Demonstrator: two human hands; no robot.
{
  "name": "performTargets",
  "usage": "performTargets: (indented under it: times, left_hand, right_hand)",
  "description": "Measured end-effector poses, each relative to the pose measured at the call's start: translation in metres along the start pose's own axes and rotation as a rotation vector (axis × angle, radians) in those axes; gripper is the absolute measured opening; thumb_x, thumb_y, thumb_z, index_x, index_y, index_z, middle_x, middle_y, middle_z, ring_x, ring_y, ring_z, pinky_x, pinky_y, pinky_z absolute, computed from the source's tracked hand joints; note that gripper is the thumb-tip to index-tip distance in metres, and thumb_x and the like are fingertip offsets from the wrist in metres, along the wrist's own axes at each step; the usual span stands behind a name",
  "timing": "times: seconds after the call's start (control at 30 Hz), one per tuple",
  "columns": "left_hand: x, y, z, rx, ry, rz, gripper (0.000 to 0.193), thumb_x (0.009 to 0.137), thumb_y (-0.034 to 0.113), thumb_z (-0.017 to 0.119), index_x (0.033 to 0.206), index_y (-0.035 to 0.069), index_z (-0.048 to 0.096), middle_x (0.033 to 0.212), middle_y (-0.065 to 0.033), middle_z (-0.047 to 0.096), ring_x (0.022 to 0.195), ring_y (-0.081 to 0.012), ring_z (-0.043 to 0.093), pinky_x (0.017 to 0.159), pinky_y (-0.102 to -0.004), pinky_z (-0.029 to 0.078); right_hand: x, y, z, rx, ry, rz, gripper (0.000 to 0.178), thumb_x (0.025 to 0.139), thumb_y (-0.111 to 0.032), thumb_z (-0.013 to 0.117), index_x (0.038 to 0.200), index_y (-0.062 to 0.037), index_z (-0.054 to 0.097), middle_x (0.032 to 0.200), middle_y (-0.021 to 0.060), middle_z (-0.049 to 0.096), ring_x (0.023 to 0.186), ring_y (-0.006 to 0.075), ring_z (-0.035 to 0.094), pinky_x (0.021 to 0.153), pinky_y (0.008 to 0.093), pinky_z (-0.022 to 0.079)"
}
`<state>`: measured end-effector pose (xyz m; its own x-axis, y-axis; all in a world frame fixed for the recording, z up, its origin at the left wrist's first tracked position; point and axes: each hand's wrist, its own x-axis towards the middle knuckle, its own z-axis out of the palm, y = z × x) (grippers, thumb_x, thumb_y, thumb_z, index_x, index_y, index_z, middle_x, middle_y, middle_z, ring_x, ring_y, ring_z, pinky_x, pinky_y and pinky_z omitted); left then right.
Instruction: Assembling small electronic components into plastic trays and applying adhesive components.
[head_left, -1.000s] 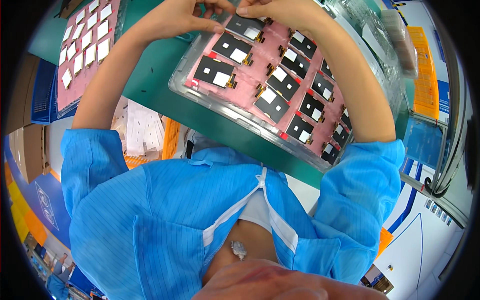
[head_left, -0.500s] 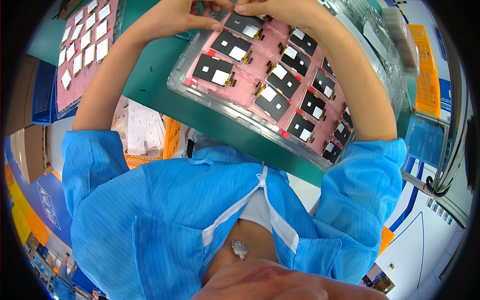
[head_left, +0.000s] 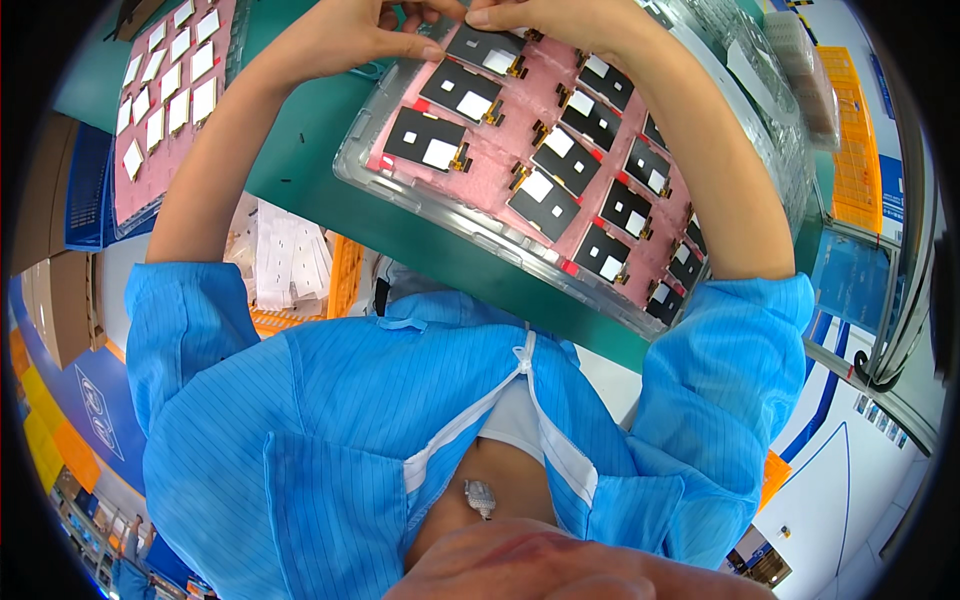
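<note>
Both my hands meet at the upper edge of the view, over the far left corner of a clear plastic tray (head_left: 352,166). My left hand (head_left: 385,35) has its thumb stretched toward a black display panel (head_left: 486,47), apart from its index finger; its other fingers are curled and partly cut off. My right hand (head_left: 515,14) has its thumb tip at that panel's upper edge, close to the left index fingertip. The right hand looks closed in a pinch; what is in it is hidden. Several similar black panels (head_left: 425,138), with white squares and amber flex cables, lie on pink foam (head_left: 490,150).
Another pink-lined tray (head_left: 150,190) at the far left holds several white rectangular pieces. Clear plastic trays (head_left: 745,75) stand right of my right forearm. Below the green table (head_left: 440,235), an orange crate (head_left: 345,275) holds white sheets. A blue bin (head_left: 88,195) stands left.
Almost nothing differs. Both hands keep their place at the same panel, with only a tiny shift of the fingertips and the panel to the left.
</note>
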<state>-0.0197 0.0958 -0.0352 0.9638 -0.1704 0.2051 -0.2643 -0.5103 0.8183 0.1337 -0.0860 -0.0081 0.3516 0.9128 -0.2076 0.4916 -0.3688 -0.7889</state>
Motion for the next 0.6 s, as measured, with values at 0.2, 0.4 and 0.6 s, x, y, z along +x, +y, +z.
performTargets:
  times: [0.2,0.4,0.6]
  left_hand:
    - [-0.0003,0.0019,-0.0001,0.007,0.004,-0.02,0.037,0.077,0.011,0.086,0.109,0.0,0.071,0.09,-0.0057,0.061,0.082,-0.0154,0.06,0.073,-0.0291,0.048]
    - [-0.0023,0.0032,0.0015,-0.031,0.004,-0.041,0.036,0.078,0.011,0.086,0.109,0.0,0.071,0.09,-0.0048,0.06,0.082,-0.014,0.058,0.072,-0.0282,0.047]
    - [-0.0007,0.0003,0.002,-0.05,-0.008,-0.036,0.036,0.078,0.011,0.086,0.109,0.0,0.071,0.09,-0.0039,0.059,0.081,-0.0134,0.057,0.071,-0.0278,0.046]
  right_hand:
    - [-0.0024,-0.0068,0.0011,-0.031,0.033,0.009,0.008,0.084,-0.006,0.076,0.086,0.0007,0.073,0.073,0.0033,0.069,0.066,0.0093,0.059,0.061,0.0265,0.048]
    - [-0.0014,-0.002,0.0032,-0.028,0.024,-0.036,0.007,0.084,-0.006,0.076,0.085,0.0005,0.073,0.072,0.0034,0.068,0.064,0.0098,0.059,0.06,0.0275,0.048]
    - [-0.0057,-0.007,0.0076,-0.115,0.084,-0.052,0.008,0.082,-0.006,0.076,0.081,0.0011,0.072,0.068,0.0057,0.068,0.061,0.011,0.059,0.059,0.0286,0.049]
